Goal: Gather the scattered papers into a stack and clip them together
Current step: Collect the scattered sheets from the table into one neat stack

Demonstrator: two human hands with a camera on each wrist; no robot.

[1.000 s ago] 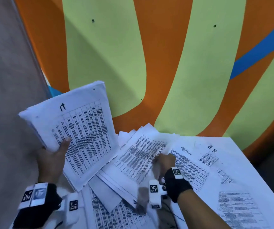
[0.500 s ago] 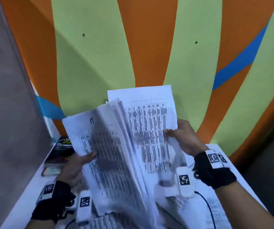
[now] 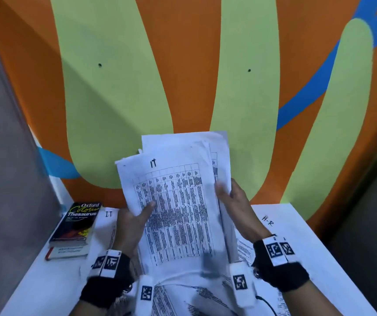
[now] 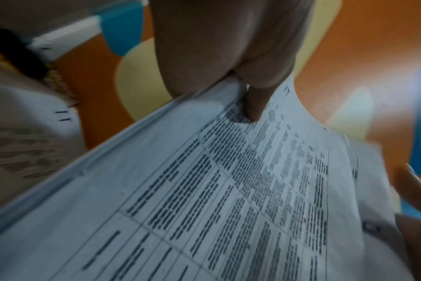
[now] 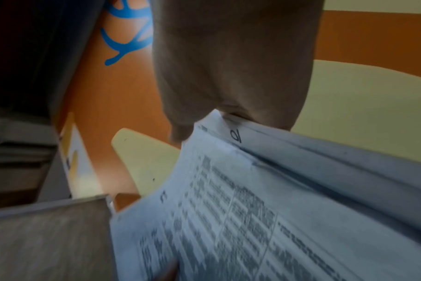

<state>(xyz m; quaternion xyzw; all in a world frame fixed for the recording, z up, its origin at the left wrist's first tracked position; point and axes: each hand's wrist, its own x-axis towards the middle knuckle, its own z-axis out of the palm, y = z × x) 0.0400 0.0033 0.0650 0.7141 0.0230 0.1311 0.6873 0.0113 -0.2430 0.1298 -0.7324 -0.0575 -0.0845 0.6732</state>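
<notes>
Left hand (image 3: 129,224) and right hand (image 3: 236,206) pinch opposite edges of the paper stack (image 3: 178,215). An Oxford thesaurus (image 3: 76,224) lies at the desk's (image 3: 39,279) far-left corner.

The held stack of papers (image 3: 178,208) is smeared along its bottom edge and covers most of the sheets on the desk (image 3: 46,277), left hand (image 3: 129,224) fingers are tucked behind it, and both wrist views are too blurry to read any print.
</notes>
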